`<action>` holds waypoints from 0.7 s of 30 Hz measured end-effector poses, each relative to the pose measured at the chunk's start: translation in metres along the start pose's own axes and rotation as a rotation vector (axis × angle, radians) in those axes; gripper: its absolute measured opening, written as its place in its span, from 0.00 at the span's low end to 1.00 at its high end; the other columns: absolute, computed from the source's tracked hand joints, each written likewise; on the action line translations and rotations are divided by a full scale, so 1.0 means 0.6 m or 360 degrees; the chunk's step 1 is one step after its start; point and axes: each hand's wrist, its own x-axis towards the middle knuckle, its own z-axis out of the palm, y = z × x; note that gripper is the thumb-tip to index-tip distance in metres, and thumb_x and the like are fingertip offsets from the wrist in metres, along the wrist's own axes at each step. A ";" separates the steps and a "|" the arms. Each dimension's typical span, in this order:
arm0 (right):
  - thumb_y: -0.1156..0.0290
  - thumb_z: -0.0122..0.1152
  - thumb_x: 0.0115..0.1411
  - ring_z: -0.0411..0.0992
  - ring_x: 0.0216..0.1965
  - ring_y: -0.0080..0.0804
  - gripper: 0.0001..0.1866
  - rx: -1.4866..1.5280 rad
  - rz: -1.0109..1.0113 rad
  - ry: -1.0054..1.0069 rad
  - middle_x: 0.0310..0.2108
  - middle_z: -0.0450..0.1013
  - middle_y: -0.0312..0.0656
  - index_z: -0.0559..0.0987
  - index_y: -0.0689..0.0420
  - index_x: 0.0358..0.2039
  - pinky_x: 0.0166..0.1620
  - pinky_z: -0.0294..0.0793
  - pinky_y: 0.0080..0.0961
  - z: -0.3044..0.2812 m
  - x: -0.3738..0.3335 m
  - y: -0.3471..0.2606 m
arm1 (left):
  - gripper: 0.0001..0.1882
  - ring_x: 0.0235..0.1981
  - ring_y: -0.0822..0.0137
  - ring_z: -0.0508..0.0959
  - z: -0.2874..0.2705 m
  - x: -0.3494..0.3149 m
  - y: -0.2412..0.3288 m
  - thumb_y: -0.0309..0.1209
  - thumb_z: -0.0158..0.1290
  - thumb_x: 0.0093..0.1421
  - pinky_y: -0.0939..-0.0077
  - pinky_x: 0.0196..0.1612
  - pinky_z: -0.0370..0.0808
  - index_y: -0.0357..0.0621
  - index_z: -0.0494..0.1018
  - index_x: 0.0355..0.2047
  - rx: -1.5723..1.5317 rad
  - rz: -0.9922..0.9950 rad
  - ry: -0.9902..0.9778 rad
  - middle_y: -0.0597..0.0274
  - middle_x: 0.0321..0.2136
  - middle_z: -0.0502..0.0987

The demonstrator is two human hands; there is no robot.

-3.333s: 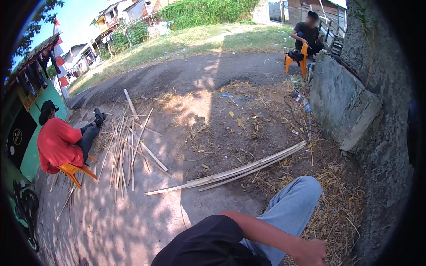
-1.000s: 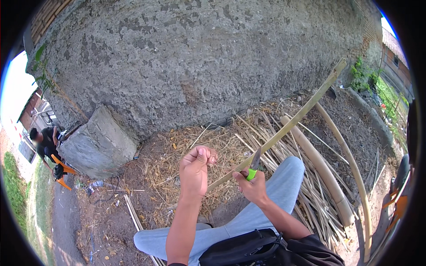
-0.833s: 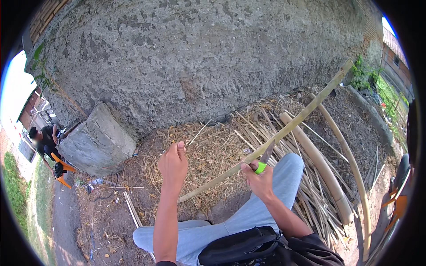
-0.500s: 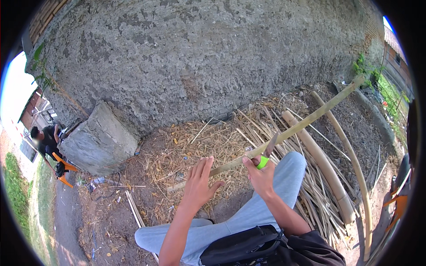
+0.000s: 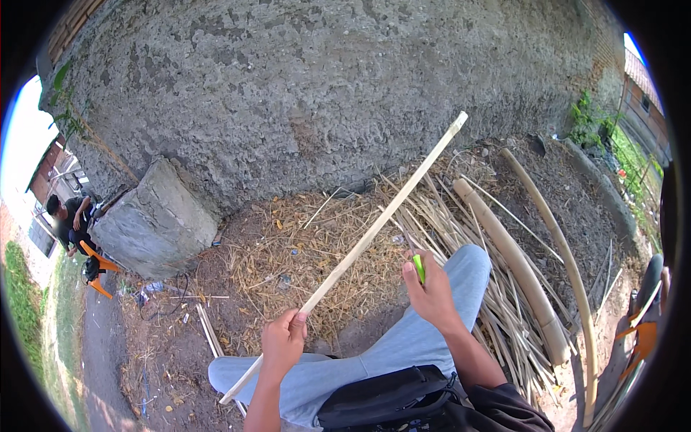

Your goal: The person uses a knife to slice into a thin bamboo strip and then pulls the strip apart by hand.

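My left hand (image 5: 282,343) grips a long pale bamboo strip (image 5: 374,230) near its lower end; the strip slants up to the right toward the rough grey wall (image 5: 324,93). My right hand (image 5: 430,291) is closed around a knife with a green handle (image 5: 418,267), blade pointing up, just right of the strip and apart from it. Both forearms rise from the lower edge above my legs in light blue trousers (image 5: 403,345). A black bag (image 5: 389,399) rests on my lap.
A pile of split bamboo strips and thick poles (image 5: 504,266) lies to my right on straw-covered soil. A concrete block (image 5: 155,223) leans by the wall at left. A seated person (image 5: 68,223) on an orange chair is far left. An orange chair (image 5: 640,338) stands at right.
The strip has swung from stretching far right to pointing up at the wall. My left hand has slid down to its lower end and closed on it; my right hand stays with the knife.
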 end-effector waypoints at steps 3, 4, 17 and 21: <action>0.67 0.54 0.68 0.73 0.25 0.42 0.13 -0.0008 -0.0253 0.0111 0.29 0.74 0.50 0.76 0.66 0.43 0.31 0.70 0.34 0.018 -0.014 0.023 | 0.14 0.18 0.80 0.69 0.022 -0.021 -0.031 0.33 0.48 0.71 0.80 0.21 0.65 0.35 0.78 0.37 -0.0486 -0.0229 -0.0166 0.66 0.18 0.75; 0.68 0.53 0.68 0.73 0.27 0.45 0.13 -0.0048 -0.0293 0.0032 0.30 0.74 0.51 0.76 0.66 0.43 0.32 0.70 0.35 0.021 -0.018 0.019 | 0.13 0.18 0.80 0.68 0.031 -0.027 -0.030 0.33 0.48 0.70 0.80 0.22 0.65 0.35 0.78 0.36 -0.0560 -0.0273 -0.0168 0.67 0.18 0.74; 0.66 0.59 0.65 0.73 0.22 0.52 0.11 -0.0483 -0.0372 -0.0312 0.23 0.74 0.50 0.78 0.62 0.38 0.24 0.69 0.42 0.044 -0.055 0.052 | 0.15 0.19 0.79 0.68 0.083 -0.068 -0.058 0.31 0.47 0.71 0.78 0.24 0.65 0.32 0.78 0.34 -0.0651 -0.0330 -0.0133 0.67 0.18 0.75; 0.64 0.61 0.63 0.74 0.20 0.53 0.11 -0.0498 -0.0530 -0.0391 0.20 0.74 0.49 0.79 0.60 0.35 0.23 0.69 0.44 0.084 -0.062 0.087 | 0.15 0.19 0.78 0.68 0.111 -0.070 -0.094 0.32 0.48 0.70 0.77 0.24 0.65 0.33 0.78 0.33 -0.0660 -0.0298 -0.0076 0.67 0.17 0.73</action>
